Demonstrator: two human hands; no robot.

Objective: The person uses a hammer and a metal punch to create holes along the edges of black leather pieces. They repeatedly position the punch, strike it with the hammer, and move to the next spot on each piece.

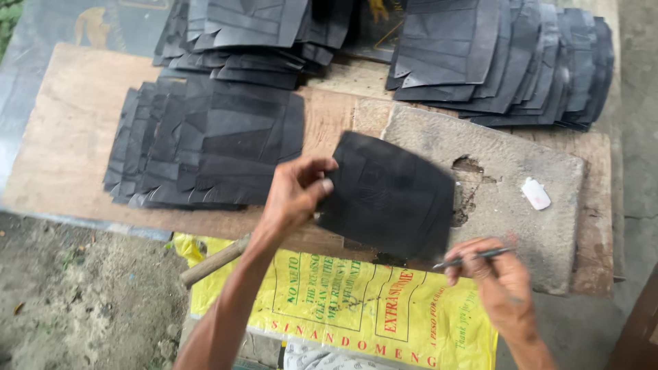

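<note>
My left hand [296, 192] pinches the left edge of a black rubber-like sheet [391, 195] and holds it just over a worn grey stone slab [507, 164]. The sheet is slightly blurred. My right hand [497, 277], at the slab's near edge, grips a thin dark metal tool [473, 257] whose tip points left toward the sheet's lower corner. Whether the tool is a blade or a scriber I cannot tell.
Stacks of similar black sheets lie on the wooden board [68, 137]: one at the left [205, 144], two at the back [247, 34] [507, 55]. A small white block [535, 193] sits on the slab. A yellow printed sack [370, 308] and a wooden handle [212, 262] lie below the board.
</note>
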